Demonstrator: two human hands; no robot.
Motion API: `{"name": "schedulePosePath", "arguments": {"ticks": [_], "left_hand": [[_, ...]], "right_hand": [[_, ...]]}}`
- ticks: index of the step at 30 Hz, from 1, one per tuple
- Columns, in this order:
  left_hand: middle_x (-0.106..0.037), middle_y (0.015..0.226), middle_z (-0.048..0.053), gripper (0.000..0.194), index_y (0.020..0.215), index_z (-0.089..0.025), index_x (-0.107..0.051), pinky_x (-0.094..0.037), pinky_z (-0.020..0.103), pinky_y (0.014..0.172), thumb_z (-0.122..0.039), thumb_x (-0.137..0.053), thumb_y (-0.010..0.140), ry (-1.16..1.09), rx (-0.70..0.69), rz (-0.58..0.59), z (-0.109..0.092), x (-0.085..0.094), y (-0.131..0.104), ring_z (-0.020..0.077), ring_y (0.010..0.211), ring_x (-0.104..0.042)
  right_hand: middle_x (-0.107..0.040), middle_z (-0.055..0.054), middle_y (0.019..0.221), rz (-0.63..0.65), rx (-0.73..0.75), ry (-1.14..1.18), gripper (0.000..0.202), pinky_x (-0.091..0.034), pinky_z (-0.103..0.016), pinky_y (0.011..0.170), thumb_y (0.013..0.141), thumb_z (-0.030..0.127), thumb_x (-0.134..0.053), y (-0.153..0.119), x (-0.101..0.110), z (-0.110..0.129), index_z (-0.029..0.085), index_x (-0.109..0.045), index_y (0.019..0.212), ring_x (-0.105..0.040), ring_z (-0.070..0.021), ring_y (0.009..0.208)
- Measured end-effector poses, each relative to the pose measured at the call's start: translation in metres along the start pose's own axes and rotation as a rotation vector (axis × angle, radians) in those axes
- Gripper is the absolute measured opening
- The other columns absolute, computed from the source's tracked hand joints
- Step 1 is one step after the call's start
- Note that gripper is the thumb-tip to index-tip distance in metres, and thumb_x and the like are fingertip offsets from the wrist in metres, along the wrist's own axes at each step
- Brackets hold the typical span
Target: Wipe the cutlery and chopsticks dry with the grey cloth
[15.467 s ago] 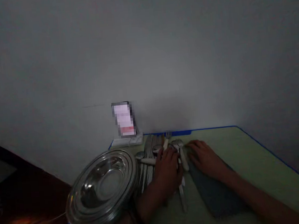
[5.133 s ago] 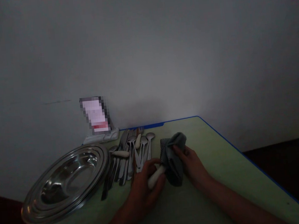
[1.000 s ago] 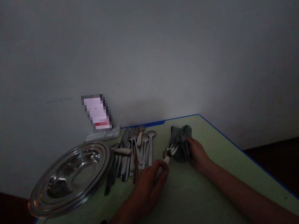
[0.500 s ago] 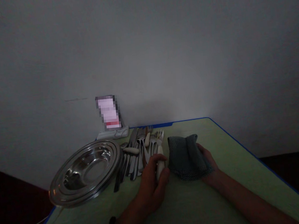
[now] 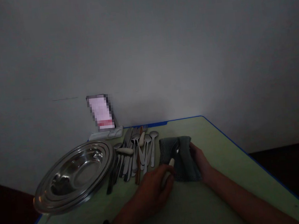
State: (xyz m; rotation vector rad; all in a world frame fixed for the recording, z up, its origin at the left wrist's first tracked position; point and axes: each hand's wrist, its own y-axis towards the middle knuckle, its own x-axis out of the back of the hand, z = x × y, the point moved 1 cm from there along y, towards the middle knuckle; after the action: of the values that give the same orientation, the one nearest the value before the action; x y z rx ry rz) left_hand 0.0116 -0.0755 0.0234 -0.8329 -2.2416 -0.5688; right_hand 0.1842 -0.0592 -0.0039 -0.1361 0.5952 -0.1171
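Left hand [image 5: 153,188]: grip closed on a white-handled utensil [image 5: 170,164]; its working end lies on the grey cloth [image 5: 179,154] just beyond the grip and is too dim to identify. Right hand [image 5: 199,158]: rests at the cloth's right edge, fingers touching it; whether that grip is closed cannot be told. The row of cutlery [image 5: 137,149] lies left of the left grip, with the steel bowl [image 5: 73,174] further left, overhanging the table [image 5: 229,154] edge. Open surface lies right of the cloth up to the blue border. Both forearms are cut off below.
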Motion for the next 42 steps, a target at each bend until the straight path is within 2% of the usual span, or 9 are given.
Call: {"name": "schedulePosePath", "arguments": {"ticks": [4, 9, 12, 14, 21, 26, 31, 37, 42], "left_hand": [[-0.063, 0.086, 0.003, 0.016, 0.095, -0.021, -0.053, -0.044, 0.027, 0.072, -0.023, -0.039, 0.089, -0.055, 0.023, -0.036, 0.001, 0.0, 0.0, 0.0164, 0.078, -0.059], [-0.059, 0.08, 0.001, 0.015, 0.097, -0.021, -0.046, -0.043, 0.024, 0.062, -0.032, -0.041, 0.089, -0.348, 0.009, -0.197, 0.011, -0.006, -0.002, 0.0144, 0.07, -0.055], [-0.055, 0.07, -0.002, 0.02, 0.093, -0.022, -0.038, -0.039, 0.019, 0.046, -0.041, -0.04, 0.088, -0.694, 0.061, -0.236, 0.018, -0.008, -0.001, 0.0113, 0.054, -0.05], [-0.053, 0.069, -0.002, 0.022, 0.091, -0.022, -0.038, -0.037, 0.018, 0.042, -0.043, -0.043, 0.087, -0.781, 0.096, -0.256, 0.021, -0.007, 0.0, 0.0101, 0.051, -0.047], [-0.053, 0.079, 0.0, 0.014, 0.091, -0.019, -0.047, -0.042, 0.022, 0.06, -0.026, -0.054, 0.081, -0.526, 0.093, -0.09, 0.012, -0.009, 0.002, 0.0118, 0.07, -0.051], [-0.053, 0.088, 0.003, 0.024, 0.105, -0.021, -0.042, -0.046, 0.022, 0.057, -0.025, -0.05, 0.083, -0.57, 0.125, -0.013, 0.002, -0.022, -0.001, 0.0134, 0.074, -0.053], [-0.047, 0.078, -0.001, 0.02, 0.098, -0.021, -0.039, -0.045, 0.018, 0.041, -0.036, -0.045, 0.086, -0.689, 0.206, -0.145, 0.007, -0.025, 0.002, 0.0106, 0.059, -0.049], [-0.047, 0.069, -0.004, 0.017, 0.097, -0.02, -0.042, -0.04, 0.019, 0.044, -0.034, -0.036, 0.09, -0.583, 0.217, -0.409, 0.019, -0.015, 0.006, 0.0084, 0.051, -0.044], [-0.052, 0.077, -0.001, 0.022, 0.104, -0.02, -0.042, -0.04, 0.019, 0.045, -0.035, -0.036, 0.089, -0.606, 0.239, -0.463, 0.021, -0.014, 0.006, 0.0107, 0.058, -0.048]], "right_hand": [[-0.068, -0.004, 0.058, 0.021, -0.193, -0.003, 0.032, -0.051, -0.032, 0.064, 0.072, 0.049, -0.056, -0.002, -0.002, -0.004, 0.019, -0.065, 0.064, -0.066, -0.0215, 0.064], [-0.071, 0.001, 0.073, 0.031, -0.031, -0.07, 0.021, -0.048, -0.025, 0.062, 0.067, 0.032, -0.07, -0.005, -0.006, -0.007, 0.021, -0.066, 0.084, -0.064, -0.0153, 0.062], [-0.071, 0.001, 0.077, 0.059, -0.017, -0.031, 0.023, -0.048, -0.026, 0.066, 0.066, 0.031, -0.07, -0.004, -0.007, -0.01, 0.021, -0.065, 0.086, -0.064, -0.0157, 0.067], [-0.07, 0.002, 0.075, 0.002, -0.025, 0.002, 0.026, -0.048, -0.027, 0.067, 0.065, 0.033, -0.071, -0.004, -0.006, -0.012, 0.021, -0.064, 0.087, -0.064, -0.0162, 0.068], [-0.063, 0.005, 0.061, -0.143, 0.065, -0.063, 0.033, -0.043, -0.023, 0.053, 0.066, 0.048, -0.067, -0.002, -0.003, -0.013, 0.02, -0.061, 0.081, -0.056, -0.0122, 0.053], [-0.06, 0.005, 0.056, -0.076, 0.079, -0.176, 0.035, -0.039, -0.021, 0.046, 0.066, 0.049, -0.068, -0.002, -0.004, -0.007, 0.017, -0.059, 0.076, -0.052, -0.0099, 0.047], [-0.066, 0.001, 0.062, -0.035, -0.011, -0.102, 0.031, -0.046, -0.025, 0.054, 0.062, 0.038, -0.074, -0.001, -0.004, -0.004, 0.017, -0.062, 0.08, -0.059, -0.014, 0.054], [-0.071, -0.004, 0.083, -0.158, -0.136, 0.231, 0.026, -0.049, -0.033, 0.077, 0.081, 0.041, -0.052, 0.005, -0.004, -0.008, 0.019, -0.063, 0.088, -0.065, -0.0197, 0.085], [-0.07, -0.004, 0.095, 0.037, -0.106, 0.275, 0.035, -0.044, -0.037, 0.087, 0.083, 0.047, -0.044, 0.008, -0.006, -0.005, 0.021, -0.063, 0.093, -0.06, -0.0214, 0.101]]}}
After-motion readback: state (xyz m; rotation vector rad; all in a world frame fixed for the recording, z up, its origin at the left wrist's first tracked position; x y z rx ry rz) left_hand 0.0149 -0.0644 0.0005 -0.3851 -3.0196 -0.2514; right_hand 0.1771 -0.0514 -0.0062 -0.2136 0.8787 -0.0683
